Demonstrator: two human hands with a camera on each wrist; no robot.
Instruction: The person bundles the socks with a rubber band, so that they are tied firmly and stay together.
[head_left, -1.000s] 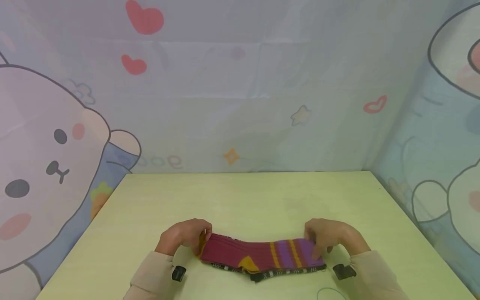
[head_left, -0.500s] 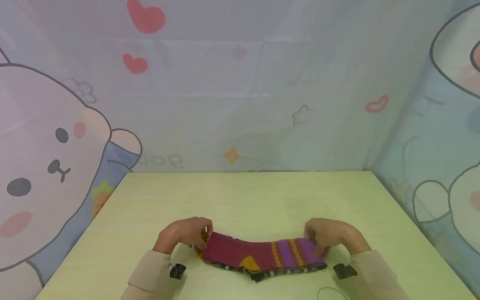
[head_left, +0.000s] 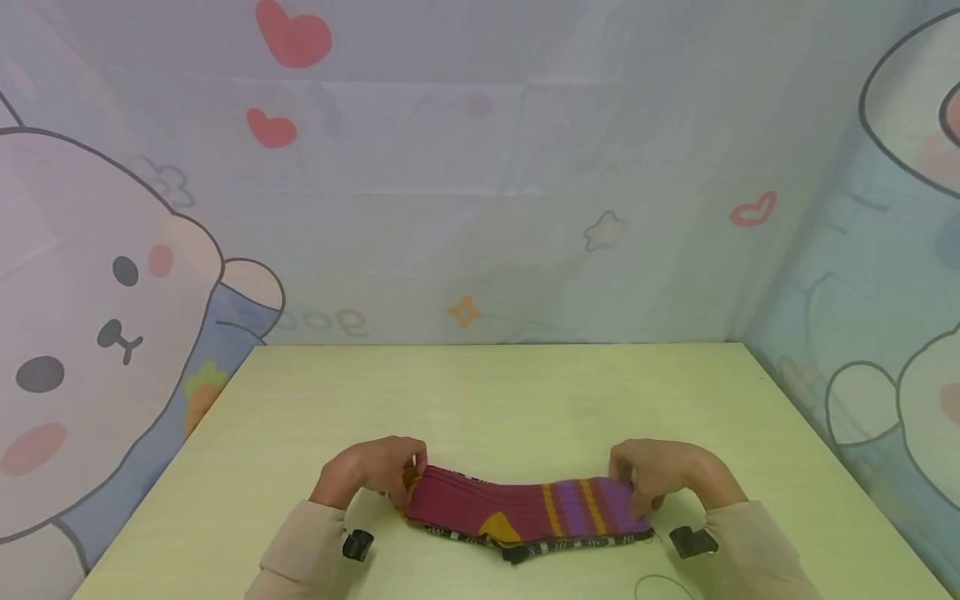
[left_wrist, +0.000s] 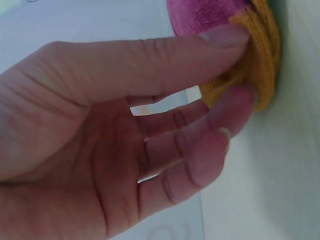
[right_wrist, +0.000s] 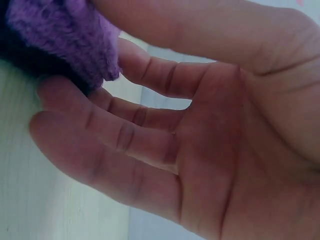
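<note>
A maroon sock [head_left: 472,502] with a mustard heel patch and purple, mustard-striped end lies flat on top of a black patterned sock [head_left: 555,547], of which only the edges show. My left hand [head_left: 377,468] pinches the left end, thumb over the mustard ribbed cuff [left_wrist: 267,55] and fingertips at its underside. At the opposite end, my right hand [head_left: 652,471] grips the purple part [right_wrist: 65,35], with a dark layer of sock beneath it in the right wrist view. The right thumb's tip is out of that view.
The pair lies near the front of a pale yellow-green table [head_left: 487,400]. A thin green loop [head_left: 663,577] lies at the front edge, right of centre. Black wrist devices [head_left: 358,545] hang below both sleeves. A cartoon-printed cloth [head_left: 480,167] hangs around the back and sides.
Both hands stay at the two ends of the socks. The left fingers have shifted slightly at the cuff, covering more of its mustard edge; the socks hardly move.
</note>
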